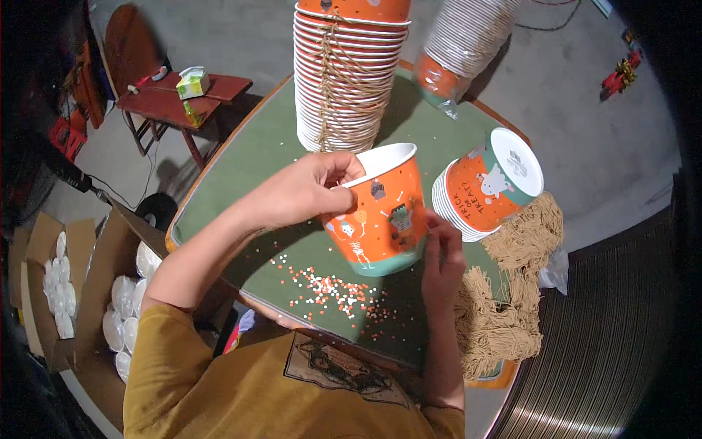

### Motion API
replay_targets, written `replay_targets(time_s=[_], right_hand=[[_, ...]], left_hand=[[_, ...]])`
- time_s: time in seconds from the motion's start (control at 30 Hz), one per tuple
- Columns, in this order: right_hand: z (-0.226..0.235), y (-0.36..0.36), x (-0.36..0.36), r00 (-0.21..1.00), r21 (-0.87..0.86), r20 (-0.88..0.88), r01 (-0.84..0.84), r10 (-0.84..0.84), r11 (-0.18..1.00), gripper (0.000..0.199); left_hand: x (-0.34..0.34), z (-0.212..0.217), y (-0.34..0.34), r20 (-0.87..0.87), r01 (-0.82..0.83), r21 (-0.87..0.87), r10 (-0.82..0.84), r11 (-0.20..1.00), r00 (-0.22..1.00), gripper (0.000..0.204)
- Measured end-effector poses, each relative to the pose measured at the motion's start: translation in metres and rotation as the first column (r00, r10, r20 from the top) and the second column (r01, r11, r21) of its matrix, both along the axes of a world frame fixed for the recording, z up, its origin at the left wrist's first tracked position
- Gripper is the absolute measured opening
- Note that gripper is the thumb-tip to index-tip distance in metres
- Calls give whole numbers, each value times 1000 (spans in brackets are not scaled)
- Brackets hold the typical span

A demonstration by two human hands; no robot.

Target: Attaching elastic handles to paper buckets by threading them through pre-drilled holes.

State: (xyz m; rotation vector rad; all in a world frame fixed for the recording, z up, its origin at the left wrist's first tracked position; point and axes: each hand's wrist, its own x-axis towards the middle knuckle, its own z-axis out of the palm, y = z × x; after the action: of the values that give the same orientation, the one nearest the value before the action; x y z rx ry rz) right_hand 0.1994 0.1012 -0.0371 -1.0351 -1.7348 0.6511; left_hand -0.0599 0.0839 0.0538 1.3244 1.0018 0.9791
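Note:
An orange paper bucket (pixel 376 219) with a white rim, cartoon figures and a green base band is held tilted above the table. My left hand (pixel 314 186) grips its rim, thumb outside and fingers reaching inside. At the bucket's right side is my right hand (pixel 444 260), its fingers drawn together against the wall; what they pinch, if anything, is hidden. Below the bucket, small orange and white paper dots (pixel 340 293) lie scattered. To the right, a short upside-down stack of similar buckets (pixel 486 183) stands beside bundles of tan cord (pixel 504 314).
A tall stack of nested buckets (pixel 347 88) with cord handles stands at the back of the green-topped table (pixel 234 175). Behind it is a plastic-wrapped stack (pixel 468 51). Cardboard boxes (pixel 95 293) with wrapped white goods sit at left, near a red-brown bench (pixel 168 99).

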Motion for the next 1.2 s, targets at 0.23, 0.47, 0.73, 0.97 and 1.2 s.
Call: replay_targets(time_s=[0.23, 0.47, 0.73, 0.97, 1.2], right_hand=[[2, -12, -6, 1000, -75, 26, -9, 11, 997, 8], [50, -22, -33, 970, 476, 208, -216, 129, 853, 9], [53, -30, -36, 974, 347, 201, -166, 100, 923, 19], [65, -34, -42, 995, 245, 97, -18, -6, 969, 20], [70, -37, -39, 997, 117, 73, -6, -2, 993, 18]], left_hand=[[16, 20, -5, -207, 35, -44, -43, 998, 977, 14], [22, 15, 3, -197, 74, -11, -75, 997, 978, 17], [25, 15, 0, -176, 86, -18, -88, 996, 980, 15], [32, 16, -6, -181, 112, -10, -112, 994, 977, 16], [42, 18, -19, -298, 119, 106, -83, 987, 951, 20]])
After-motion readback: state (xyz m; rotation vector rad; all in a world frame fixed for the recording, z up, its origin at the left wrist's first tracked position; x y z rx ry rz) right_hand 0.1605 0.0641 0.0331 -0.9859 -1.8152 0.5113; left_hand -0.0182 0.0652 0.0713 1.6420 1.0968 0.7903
